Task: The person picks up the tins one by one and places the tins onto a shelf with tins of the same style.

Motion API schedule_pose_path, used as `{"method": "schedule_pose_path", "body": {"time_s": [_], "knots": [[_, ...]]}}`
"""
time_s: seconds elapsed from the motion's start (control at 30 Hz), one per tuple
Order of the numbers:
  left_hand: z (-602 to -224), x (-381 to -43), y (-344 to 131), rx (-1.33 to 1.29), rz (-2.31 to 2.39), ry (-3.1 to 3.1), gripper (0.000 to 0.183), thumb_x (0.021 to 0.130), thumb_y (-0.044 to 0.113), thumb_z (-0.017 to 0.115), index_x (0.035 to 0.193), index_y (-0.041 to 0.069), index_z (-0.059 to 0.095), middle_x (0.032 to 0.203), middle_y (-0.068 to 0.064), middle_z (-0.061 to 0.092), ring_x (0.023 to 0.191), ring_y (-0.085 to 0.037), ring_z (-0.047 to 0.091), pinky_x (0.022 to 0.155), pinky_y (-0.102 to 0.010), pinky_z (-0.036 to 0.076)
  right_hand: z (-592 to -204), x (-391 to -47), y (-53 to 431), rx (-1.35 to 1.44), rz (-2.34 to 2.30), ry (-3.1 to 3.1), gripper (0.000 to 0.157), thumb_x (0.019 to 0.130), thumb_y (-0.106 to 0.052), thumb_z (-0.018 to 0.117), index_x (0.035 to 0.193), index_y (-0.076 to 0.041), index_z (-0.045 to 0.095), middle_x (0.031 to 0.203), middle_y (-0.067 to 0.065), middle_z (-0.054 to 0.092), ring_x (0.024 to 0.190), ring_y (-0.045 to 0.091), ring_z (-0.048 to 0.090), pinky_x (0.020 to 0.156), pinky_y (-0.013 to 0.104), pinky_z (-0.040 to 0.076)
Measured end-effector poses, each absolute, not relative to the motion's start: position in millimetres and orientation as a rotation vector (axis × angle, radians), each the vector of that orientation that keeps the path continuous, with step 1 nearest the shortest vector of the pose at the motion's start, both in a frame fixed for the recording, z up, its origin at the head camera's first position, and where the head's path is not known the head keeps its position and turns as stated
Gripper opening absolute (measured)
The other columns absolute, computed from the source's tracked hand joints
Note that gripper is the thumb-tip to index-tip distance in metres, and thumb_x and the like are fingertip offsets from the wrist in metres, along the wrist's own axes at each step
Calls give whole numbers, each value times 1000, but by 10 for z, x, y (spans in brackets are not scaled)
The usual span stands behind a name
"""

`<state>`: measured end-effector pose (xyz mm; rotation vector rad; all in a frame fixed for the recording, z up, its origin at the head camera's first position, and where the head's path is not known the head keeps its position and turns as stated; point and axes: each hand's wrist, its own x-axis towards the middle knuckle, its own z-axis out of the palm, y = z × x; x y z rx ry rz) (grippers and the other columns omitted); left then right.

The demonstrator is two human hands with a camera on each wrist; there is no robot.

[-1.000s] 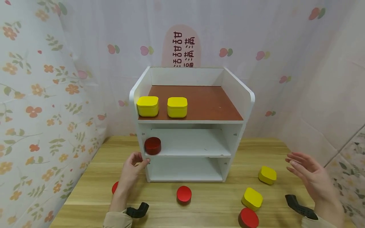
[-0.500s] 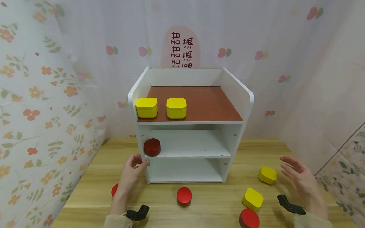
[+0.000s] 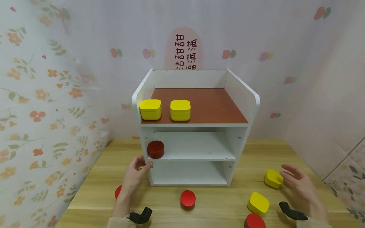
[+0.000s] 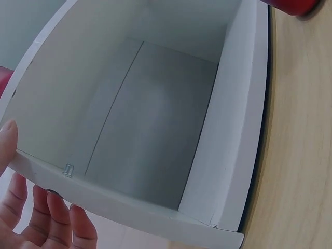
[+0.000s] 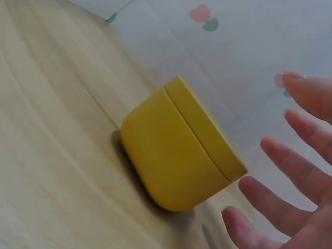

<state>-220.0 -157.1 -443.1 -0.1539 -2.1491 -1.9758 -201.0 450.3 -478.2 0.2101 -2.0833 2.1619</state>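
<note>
A small white shelf unit (image 3: 236, 125) with a brown top stands on the wooden table. My left hand (image 3: 135, 173) holds the edge of its left side panel, thumb on the front and fingers on the outer face, as the left wrist view shows. Over on the right, my right hand (image 3: 301, 186) is beside a yellow lidded box (image 3: 273, 179). In the right wrist view its spread fingers (image 5: 282, 207) stand close to that box's lid, with nothing held. On the top shelf are two yellow boxes (image 3: 150, 110); a dark red round tin (image 3: 156, 149) sits on the middle shelf at left.
Another yellow box (image 3: 258, 203) and a red round tin (image 3: 254, 221) lie at the front right. One red tin (image 3: 188, 199) stands before the shelf unit; another (image 3: 118, 191) is partly hidden by the left forearm. Patterned curtains (image 3: 199, 38) hang behind and at the sides.
My right hand has moved left and down, close to the far right yellow box. The left hand stays on the side panel. The head view has shifted slightly.
</note>
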Motion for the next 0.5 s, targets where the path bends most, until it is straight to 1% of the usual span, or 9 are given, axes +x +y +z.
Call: {"method": "schedule_pose_path", "body": {"time_s": [0.07,0.13,0.17,0.23,0.3,0.37,0.43,0.47,0.5], "knots": [[-4449,-2178,-1547,-139,-2008,-2146,29,90,8,71,109,-2,52,101,-9,55,97,-18,54,84,-25,45,-4800,-1967,4529,152,2102,-2184,36,99,0,54,129,-19,55,118,-21,57,101,-5,58,78,17,50],[-4461,-2155,-1538,-110,-2020,-2145,30,90,9,71,110,-2,52,101,-9,55,98,-18,54,85,-24,45,-4801,-1954,4528,90,1959,-2346,35,100,-8,57,133,-19,51,122,-20,52,101,-9,54,78,17,49],[-4464,-2141,-1539,-90,-2024,-2143,30,90,9,71,110,-1,52,101,-9,55,98,-19,54,85,-24,44,-4800,-1959,4518,61,1875,-2431,37,100,-13,58,136,-17,48,127,-14,50,101,-11,51,78,18,49],[-4465,-2119,-1548,-59,-2023,-2154,30,90,10,71,110,-1,52,102,-10,55,99,-19,53,85,-24,44,-4793,-1977,4492,21,1678,-2592,47,100,-21,58,141,-8,40,136,1,46,102,-10,47,78,17,48],[-4453,-2109,-1554,-56,-2019,-2171,32,90,12,71,112,-1,52,103,-11,55,100,-20,53,85,-24,43,-4783,-1998,4469,7,1545,-2682,58,100,-26,59,144,1,33,143,19,40,111,3,49,78,15,46],[-4436,-2116,-1560,-58,-2020,-2195,33,91,15,71,113,0,51,105,-11,55,102,-21,52,87,-25,43,-4779,-2012,4448,12,1481,-2723,64,100,-27,59,144,7,29,145,33,31,119,24,49,77,12,43],[-4411,-2134,-1558,-60,-2015,-2214,34,91,17,71,114,1,51,107,-11,55,104,-21,51,89,-26,42,-4781,-2017,4434,19,1463,-2741,67,99,-27,60,144,10,27,145,36,30,123,46,42,76,10,41],[-4401,-2148,-1557,-60,-2007,-2227,34,91,18,71,114,2,52,107,-10,55,104,-21,51,90,-26,41,-4787,-2015,4430,21,1458,-2750,68,99,-27,60,144,10,26,145,37,29,124,53,36,76,12,41],[-4391,-2166,-1554,-67,-2001,-2236,34,91,19,71,114,3,52,108,-10,55,105,-20,51,90,-26,41,-4797,-2012,4428,20,1449,-2758,69,99,-26,60,144,11,25,145,38,28,125,55,35,77,15,41]]}}
